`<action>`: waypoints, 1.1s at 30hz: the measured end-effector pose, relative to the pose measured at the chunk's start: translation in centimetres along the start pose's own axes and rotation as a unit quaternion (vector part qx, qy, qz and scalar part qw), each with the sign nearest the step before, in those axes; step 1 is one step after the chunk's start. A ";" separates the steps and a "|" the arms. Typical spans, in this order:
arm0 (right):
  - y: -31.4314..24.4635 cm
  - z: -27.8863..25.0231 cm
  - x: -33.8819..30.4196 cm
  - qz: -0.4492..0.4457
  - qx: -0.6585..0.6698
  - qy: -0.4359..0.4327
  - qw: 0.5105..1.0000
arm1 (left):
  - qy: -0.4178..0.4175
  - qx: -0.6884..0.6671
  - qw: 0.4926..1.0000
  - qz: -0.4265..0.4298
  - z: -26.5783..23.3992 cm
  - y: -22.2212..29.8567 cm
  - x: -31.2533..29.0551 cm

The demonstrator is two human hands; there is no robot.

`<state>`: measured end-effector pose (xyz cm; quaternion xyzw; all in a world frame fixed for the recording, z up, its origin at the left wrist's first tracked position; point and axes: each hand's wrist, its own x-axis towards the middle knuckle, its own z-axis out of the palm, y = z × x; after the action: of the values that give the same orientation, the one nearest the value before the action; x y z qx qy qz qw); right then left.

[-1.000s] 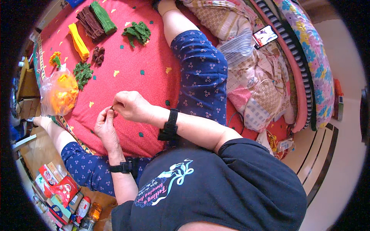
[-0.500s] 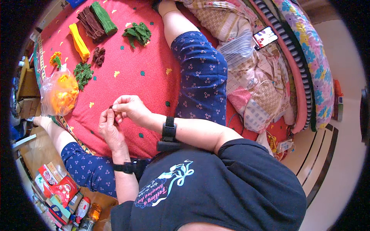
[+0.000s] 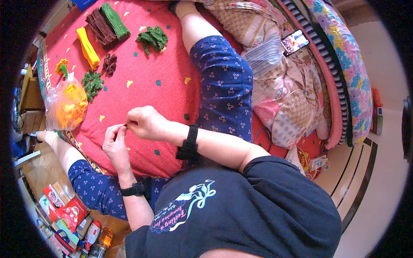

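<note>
My left hand (image 3: pixel 116 144) and my right hand (image 3: pixel 145 122) meet over the red bedspread, thumbs and fingertips pinched. Between them shows a bit of a small dark piece (image 3: pixel 125 125), mostly hidden by the fingers; its kind is too small to make out. Beyond lie bundles of brown pipe cleaners (image 3: pixel 100 28), green pipe cleaners (image 3: pixel 115 21) and yellow pipe cleaners (image 3: pixel 88 49). Bent brown pieces (image 3: pixel 109 64) and two heaps of bent green pieces (image 3: pixel 92 85) (image 3: pixel 152 40) are near them. A clear plastic bag (image 3: pixel 66 105) holds orange and yellow fuzzy pieces.
An orange flower with a green stem (image 3: pixel 62 68) lies by the bag. My legs spread across the bedspread (image 3: pixel 142 96). At right, a phone (image 3: pixel 295 42) rests on crumpled patchwork bedding (image 3: pixel 288 99). Packages and bottles (image 3: pixel 71 215) crowd the floor at lower left.
My left hand has shifted slightly left and down, its fingers bent over more. My right hand has turned, its fingers curled in closer. The phone's screen picture differs.
</note>
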<state>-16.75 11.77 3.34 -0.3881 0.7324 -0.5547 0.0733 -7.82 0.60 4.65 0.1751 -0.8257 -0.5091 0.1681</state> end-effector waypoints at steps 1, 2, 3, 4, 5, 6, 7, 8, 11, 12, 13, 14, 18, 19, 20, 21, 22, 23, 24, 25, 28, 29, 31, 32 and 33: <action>-0.3 -0.1 0.1 0.018 0.076 0.063 0.995 | 0.048 -0.141 0.986 -0.078 0.7 -0.3 -0.1; -0.2 0.3 0.1 0.067 0.134 0.074 0.986 | 0.095 -0.278 0.943 -0.155 1.3 -0.4 -0.1; -0.3 0.3 0.1 0.067 0.134 0.074 0.986 | 0.095 -0.278 0.943 -0.154 1.8 -0.4 -0.3; -0.4 0.3 0.1 0.080 0.165 0.094 0.979 | 0.100 -0.354 0.914 -0.171 2.3 -0.2 -0.4; -0.5 0.3 0.2 0.092 0.197 0.113 0.969 | 0.104 -0.427 0.879 -0.186 2.7 -0.2 -0.5; -0.6 0.3 0.1 0.092 0.197 0.113 0.969 | 0.091 -0.438 0.877 -0.177 2.8 -0.5 -0.5; -0.6 0.3 0.0 0.102 0.214 0.113 0.965 | 0.091 -0.438 0.877 -0.177 2.8 -0.9 -0.6; -0.6 0.3 0.0 0.111 0.232 0.113 0.960 | 0.087 -0.438 0.880 -0.163 2.9 -1.2 -0.6; -0.4 0.8 -0.2 0.176 0.322 0.099 0.925 | 0.091 -0.445 0.878 -0.152 3.3 -0.8 -0.7; -0.3 0.9 -0.3 0.176 0.322 0.100 0.925 | 0.101 -0.452 0.873 -0.154 3.4 -0.6 -0.7; -0.5 1.0 -0.4 0.213 0.368 0.097 0.900 | 0.101 -0.451 0.873 -0.154 3.4 -0.6 -0.7; -0.6 1.0 -0.4 0.249 0.412 0.093 0.872 | 0.104 -0.435 0.881 -0.154 3.3 -0.7 -0.9; -0.2 0.3 0.2 0.320 0.451 0.030 0.833 | 0.145 -0.192 0.964 -0.110 2.1 -0.5 -0.4; 0.3 0.1 0.3 0.219 0.285 0.010 0.933 | 0.144 -0.192 0.964 -0.111 1.5 -0.6 -0.3; 0.6 0.0 0.4 0.108 0.105 -0.011 0.989 | 0.093 -0.113 0.987 -0.071 0.8 -0.8 -0.2; 1.0 -0.1 0.4 0.108 0.105 -0.011 0.988 | 0.041 -0.032 0.998 -0.031 0.3 -0.8 -0.1; 1.2 -0.2 0.4 0.065 0.073 -0.035 0.995 | 0.032 -0.010 0.999 -0.011 0.0 -0.4 0.0; 1.4 -0.2 0.4 0.022 0.041 -0.059 0.997 | 0.031 -0.009 0.999 -0.011 -0.1 -0.4 0.1; 1.4 -0.1 0.4 0.022 0.041 -0.059 0.997 | 0.018 0.017 1.000 0.002 -0.3 -0.3 0.2; 1.3 -0.2 0.4 0.011 0.023 -0.073 0.997 | 0.006 0.043 0.999 0.015 -0.4 -0.3 0.3; 1.0 -0.5 0.3 -0.009 -0.003 -0.093 0.996 | -0.022 0.066 0.997 0.028 -0.7 0.5 0.4; 1.0 -0.6 0.2 -0.019 -0.010 -0.099 0.995 | -0.023 0.065 0.997 0.028 -0.8 0.8 0.5; 1.2 -0.6 0.2 -0.029 -0.021 -0.102 0.994 | -0.054 0.096 0.992 0.059 -1.0 1.3 0.7; 1.2 -0.6 0.2 -0.039 -0.031 -0.104 0.993 | -0.054 0.096 0.992 0.059 -1.1 1.2 0.7; 1.3 -0.6 0.2 -0.039 -0.031 -0.104 0.993 | -0.072 0.079 0.993 0.047 -1.2 0.8 0.8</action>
<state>-17.84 12.25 2.46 -0.4743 0.7219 -0.4905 0.1153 -8.04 -0.37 6.00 0.1117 -0.8806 -0.4452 0.1178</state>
